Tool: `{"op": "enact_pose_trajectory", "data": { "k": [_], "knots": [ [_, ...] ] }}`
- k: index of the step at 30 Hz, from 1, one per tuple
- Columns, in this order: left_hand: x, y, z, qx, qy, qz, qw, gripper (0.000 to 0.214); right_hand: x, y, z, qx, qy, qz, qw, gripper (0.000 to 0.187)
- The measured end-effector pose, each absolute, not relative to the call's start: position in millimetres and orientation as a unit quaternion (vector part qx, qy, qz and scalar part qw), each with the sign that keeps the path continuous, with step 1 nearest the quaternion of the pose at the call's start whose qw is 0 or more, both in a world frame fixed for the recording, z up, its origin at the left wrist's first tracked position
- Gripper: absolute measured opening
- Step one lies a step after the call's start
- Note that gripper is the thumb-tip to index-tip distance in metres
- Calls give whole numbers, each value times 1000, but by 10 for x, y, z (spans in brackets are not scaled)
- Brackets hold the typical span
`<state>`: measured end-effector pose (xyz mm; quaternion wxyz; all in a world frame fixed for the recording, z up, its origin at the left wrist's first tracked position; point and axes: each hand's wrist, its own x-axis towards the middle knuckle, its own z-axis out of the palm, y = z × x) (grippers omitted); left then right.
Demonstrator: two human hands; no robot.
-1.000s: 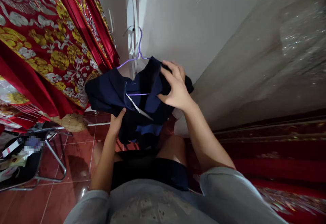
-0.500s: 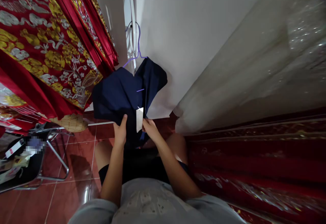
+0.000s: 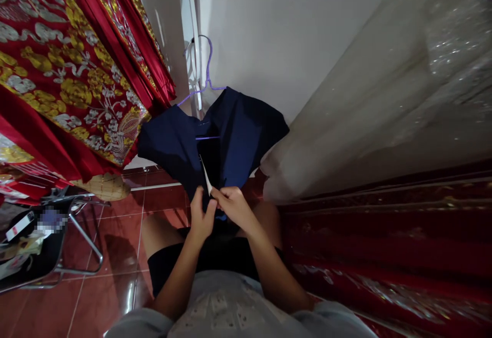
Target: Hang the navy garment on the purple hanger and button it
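Observation:
A navy blue garment [image 3: 246, 143] with an open front hangs on a purple hanger [image 3: 208, 74] in front of me. A pale paper tag [image 3: 206, 175] hangs at its front opening, seen almost edge-on. My left hand [image 3: 202, 214] is closed on the lower edge of the garment's left side, its thumb close to my right fingertips. My right hand [image 3: 233, 206] is pinched by the tag's lower end, apparently on the front edge of the cloth. What lies between the right fingertips is partly hidden.
Red embroidered cloth [image 3: 77, 86] hangs at the left. Below it, a black folding chair [image 3: 54, 245] carries small items on the red tiled floor [image 3: 111, 271]. At the right hang a sheer whitish fabric [image 3: 346, 122] and dark red cloth [image 3: 384, 245]. A pale wall [image 3: 277, 35] stands behind.
The garment has spread wider, its right side swinging outward and the front opening. My hands have come together near the tag, which has turned edge-on.

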<state>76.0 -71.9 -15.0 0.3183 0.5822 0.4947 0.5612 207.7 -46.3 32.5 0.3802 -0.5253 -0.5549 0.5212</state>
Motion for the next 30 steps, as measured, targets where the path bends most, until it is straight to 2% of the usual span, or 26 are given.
{"op": "enact_pose_trajectory", "data": {
  "k": [3,8,12,15,17,19,24,27,30],
  "knots": [
    [816,-715,-26,556,513,548,355,32,2143,-492,406,-527,-559,535,351,60],
    [823,-709,229,539,509,522,421,43,2361,-599,635,-501,-607,544,291,54],
    [857,-755,313,499,505,573,410,46,2419,-671,794,-459,-621,555,309,47],
    [854,-810,332,507,453,622,389,34,2408,-731,900,-396,-603,622,305,47],
    [858,-844,318,533,408,613,418,31,2382,-760,934,-340,-588,676,287,49],
    [873,-839,264,552,398,576,454,34,2334,-731,891,-324,-556,700,308,50],
    [810,-522,-27,516,454,580,438,33,2173,-190,396,-439,-450,615,476,45],
    [653,-280,-164,481,475,612,411,34,2080,344,100,-517,-485,538,457,53],
    [528,-209,-219,455,492,627,397,31,1948,834,-3,-606,-524,452,392,62]
  ]
}}
